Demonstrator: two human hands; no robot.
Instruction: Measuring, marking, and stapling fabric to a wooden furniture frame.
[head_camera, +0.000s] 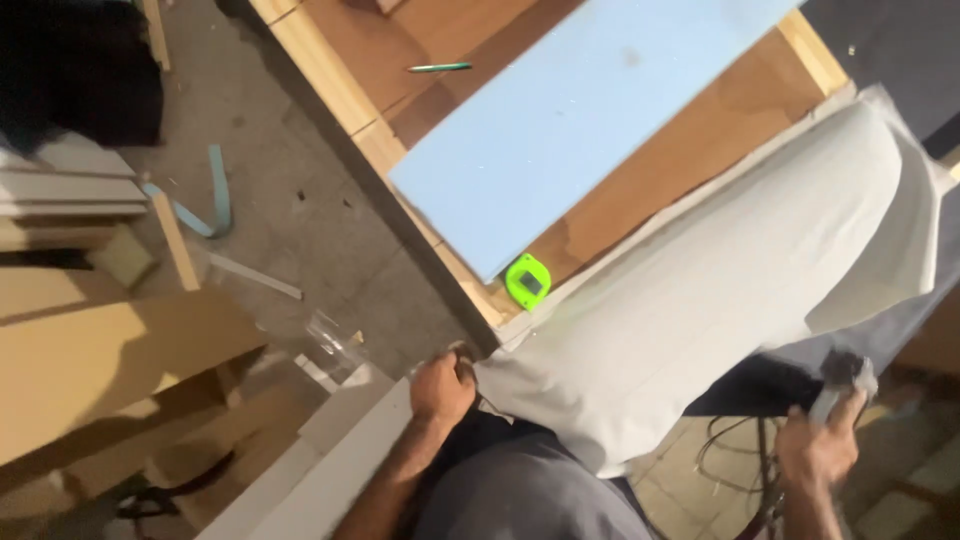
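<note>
Beside white fabric (720, 270): green tape measure (527, 281).

I count one pale grey sheet of fabric (700, 290) draped over the worktop (690, 170), one light blue board (570, 110), one bright green tape measure (528, 281), one green pen (438, 68). Two hands of mine: left hand (441, 388), right hand (820, 450). Two blue strips (205, 205) on the floor (290, 170).
</note>
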